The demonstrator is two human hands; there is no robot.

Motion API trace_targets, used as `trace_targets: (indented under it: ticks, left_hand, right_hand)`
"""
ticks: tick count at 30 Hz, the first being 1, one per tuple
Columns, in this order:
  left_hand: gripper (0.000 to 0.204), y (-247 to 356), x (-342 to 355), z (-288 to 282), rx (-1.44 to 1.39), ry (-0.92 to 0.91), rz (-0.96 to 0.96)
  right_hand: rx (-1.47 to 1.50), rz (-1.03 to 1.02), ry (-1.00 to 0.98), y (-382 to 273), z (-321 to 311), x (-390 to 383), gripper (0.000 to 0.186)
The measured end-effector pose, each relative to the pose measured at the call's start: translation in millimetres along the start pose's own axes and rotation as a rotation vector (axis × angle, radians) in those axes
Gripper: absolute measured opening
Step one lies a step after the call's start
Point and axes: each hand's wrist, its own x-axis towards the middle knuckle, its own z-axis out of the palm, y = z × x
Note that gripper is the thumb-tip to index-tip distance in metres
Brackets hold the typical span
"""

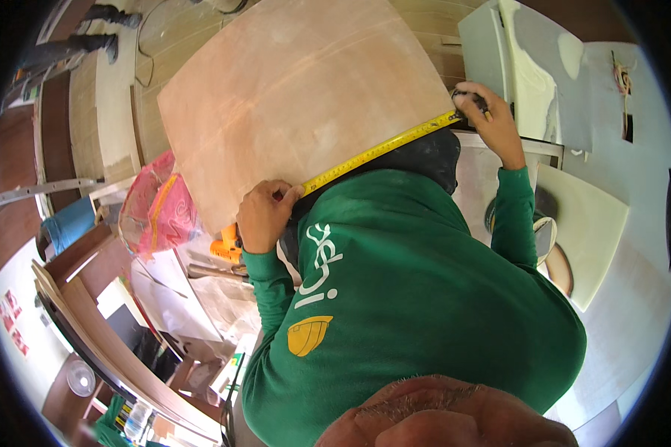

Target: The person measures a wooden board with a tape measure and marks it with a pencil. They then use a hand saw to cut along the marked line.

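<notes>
A yellow tape measure [384, 153] is drawn out along the near edge of a large pale plywood sheet [298, 82]. My right hand [492, 119] is wrapped round the dark tape case at the sheet's right corner. At the other end, my left hand [265, 216] pinches the blade against the sheet's near edge, toward its left corner. The blade lies straight between the two hands. My fingertips partly hide both the case and the blade's left end.
An orange power tool [227, 246] lies beside my left wrist. Left of the sheet is a pink plastic bag [156, 208]; wooden boards [119, 335] lean lower left. White panels [529, 74] stand at the right. Another person's legs [74, 48] show at the far upper left.
</notes>
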Motion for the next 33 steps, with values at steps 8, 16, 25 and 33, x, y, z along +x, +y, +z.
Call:
trace_targets:
  ticks: [8, 16, 25, 33]
  left_hand:
    - [0.033, -8.9, 10.0, -0.4, 0.04, -0.105, -0.028]
    - [0.033, -13.0, 11.6, -1.9, 0.071, -0.118, -0.007]
    - [0.034, -15.0, 11.3, -0.5, 0.099, -0.105, 0.003]
    - [0.036, -12.2, 12.4, -6.3, 0.102, -0.164, -0.02]
  right_hand:
    - [0.431, -0.046, -0.297, -90.2, 40.0, -4.9, 0.016]
    - [0.345, -0.191, -0.596, -93.6, 108.7, -2.3, 0.019]
    - [0.184, -0.275, -0.638, -114.6, 136.2, -2.4, 0.017]
    - [0.203, -0.231, -0.658, -114.1, 138.5, -6.3, 0.017]
